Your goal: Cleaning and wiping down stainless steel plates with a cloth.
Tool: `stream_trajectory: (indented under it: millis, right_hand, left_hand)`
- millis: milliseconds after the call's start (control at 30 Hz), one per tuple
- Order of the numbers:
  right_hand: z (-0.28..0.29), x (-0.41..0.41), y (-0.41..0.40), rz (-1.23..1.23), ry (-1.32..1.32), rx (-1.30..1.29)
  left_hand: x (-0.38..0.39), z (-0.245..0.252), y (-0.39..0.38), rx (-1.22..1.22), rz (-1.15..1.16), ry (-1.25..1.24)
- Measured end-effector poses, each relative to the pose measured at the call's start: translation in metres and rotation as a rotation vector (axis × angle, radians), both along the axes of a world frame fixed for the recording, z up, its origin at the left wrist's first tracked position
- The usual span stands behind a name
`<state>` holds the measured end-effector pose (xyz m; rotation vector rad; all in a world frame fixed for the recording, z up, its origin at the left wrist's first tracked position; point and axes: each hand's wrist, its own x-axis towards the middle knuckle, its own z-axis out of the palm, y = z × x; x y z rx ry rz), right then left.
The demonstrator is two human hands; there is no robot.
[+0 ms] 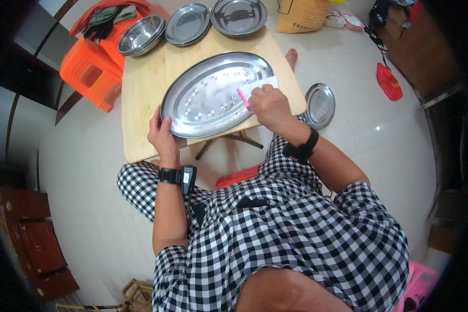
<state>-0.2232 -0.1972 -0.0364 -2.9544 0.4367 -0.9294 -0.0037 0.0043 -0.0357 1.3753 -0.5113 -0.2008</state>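
A large oval stainless-steel platter with a pattern of small marks lies on the wooden table, near the edge closest to me. My left hand grips its lower left rim, thumb on top and fingers beneath. In my right hand is a white cloth with a pink edge, pressed against the platter's right side. That hand hides part of the rim and most of the cloth. Black straps with small devices circle both wrists.
Along the far table edge stand stacked metal bowls, oval metal plates and round metal dishes. Orange plastic stools with clothes are at left. A smaller oval platter is low at right; a bare foot shows beyond the table.
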Motion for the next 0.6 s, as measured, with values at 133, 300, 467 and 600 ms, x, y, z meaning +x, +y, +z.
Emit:
stream_trajectory:
  millis: [133, 300, 467, 600]
  right_hand:
    - [0.023, 0.013, 0.011, 0.114, -0.283, 0.498]
    - [0.048, -0.017, 0.002, 0.185, -0.42, 0.357]
    - [0.015, -0.09, -0.019, -0.093, -0.556, 0.736]
    - [-0.045, -0.149, -0.019, -0.218, -0.487, 0.953]
  left_hand:
    - [0.003, -0.002, 0.002, -0.013, 0.034, 0.05]
    - [-0.003, 0.004, 0.003, 0.053, 0.058, 0.071]
    - [-0.005, 0.005, 0.011, 0.014, 0.04, 0.126]
    - [-0.015, 0.014, 0.029, 0.152, 0.145, -0.03]
